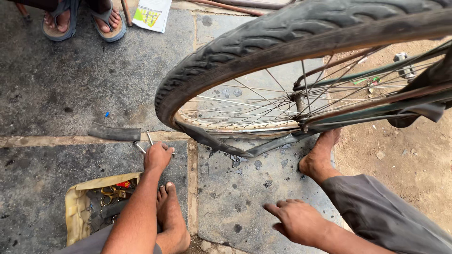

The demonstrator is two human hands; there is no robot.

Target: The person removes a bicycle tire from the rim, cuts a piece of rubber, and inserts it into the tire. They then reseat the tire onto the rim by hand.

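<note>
The left hand (157, 156) covers most of the thin metal tyre levers (141, 147) on the grey stone floor (56, 84), its grip closed on them; their ends poke out. The right hand (295, 220) hovers open, fingers apart, below the worn black bicycle tyre (245, 44).

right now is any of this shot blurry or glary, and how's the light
Head view: soft, even daylight, no hard shadows or glare; the bicycle tyre near the lens bulges from wide-angle distortion; the left hand on the metal tools and the right hand hovering over the stone paving look sharp.
</note>
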